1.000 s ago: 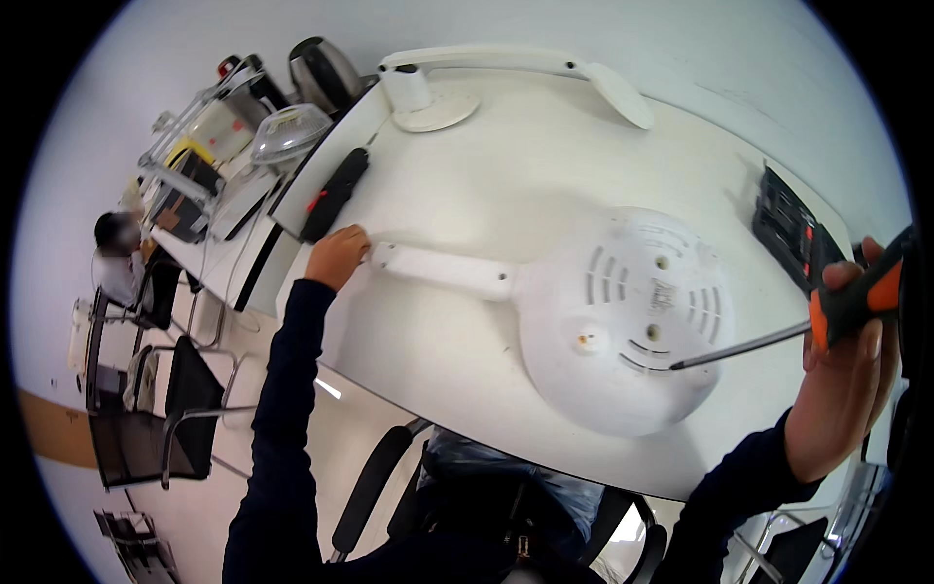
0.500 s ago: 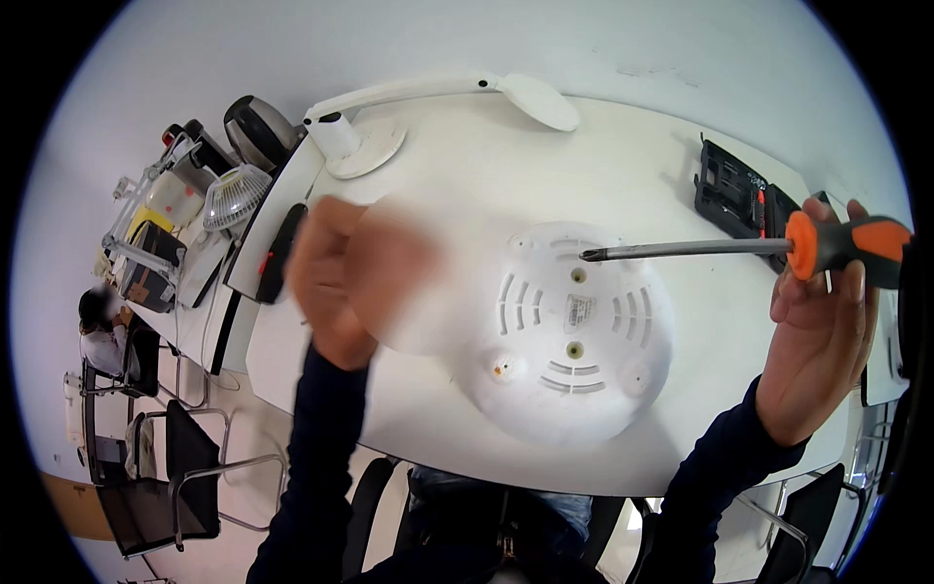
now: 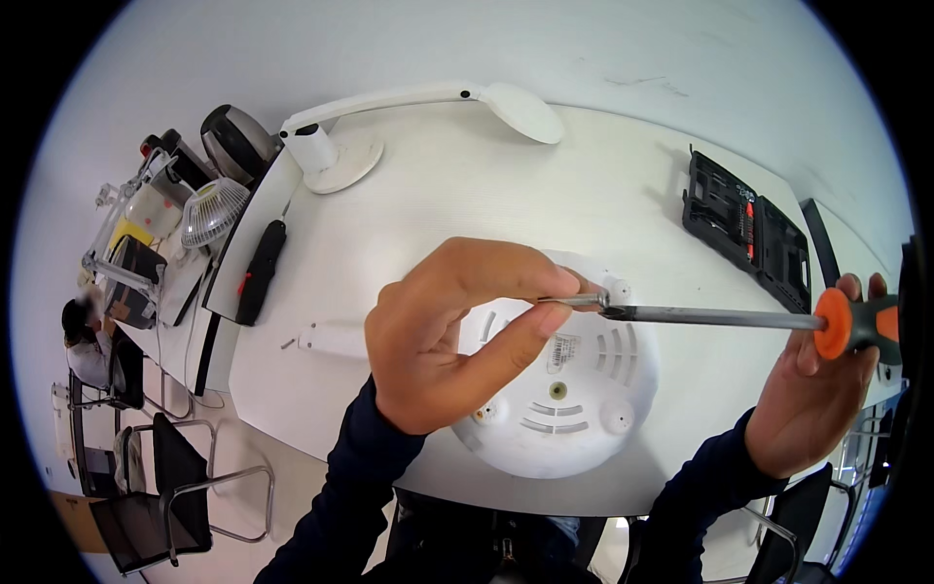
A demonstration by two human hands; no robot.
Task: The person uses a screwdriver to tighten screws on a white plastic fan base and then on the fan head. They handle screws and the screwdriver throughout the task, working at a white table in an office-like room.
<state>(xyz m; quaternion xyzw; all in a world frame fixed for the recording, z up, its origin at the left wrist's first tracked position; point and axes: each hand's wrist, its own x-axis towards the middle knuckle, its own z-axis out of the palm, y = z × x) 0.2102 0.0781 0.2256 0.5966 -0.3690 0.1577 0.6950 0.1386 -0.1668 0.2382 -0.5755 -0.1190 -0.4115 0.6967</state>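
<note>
Between thumb and forefinger, my left hand [image 3: 428, 336] pinches a small metal screw [image 3: 586, 301]. The screw's head meets the tip of a long screwdriver [image 3: 715, 316] with an orange and dark grey handle. My right hand [image 3: 803, 404] is wrapped round that handle at the right. Below the left hand lies a round white slotted base [image 3: 569, 448], underside up, with a label and recessed holes; the left hand covers its upper left part. A white elongated part [image 3: 336, 339] sits partly behind the left hand, with a loose screw [image 3: 289, 344] beside it.
An open black tool case [image 3: 744, 224] lies at the back right of the white table [image 3: 418, 204]. At the back stands a white desk lamp [image 3: 336, 161]. A black cordless tool [image 3: 261, 273] rests at the left edge. Far left, a person [image 3: 89, 341] sits near chairs.
My left hand has moved right, over the round base, bringing the screw to the screwdriver's tip. The screwdriver has shifted slightly right and lower in view.
</note>
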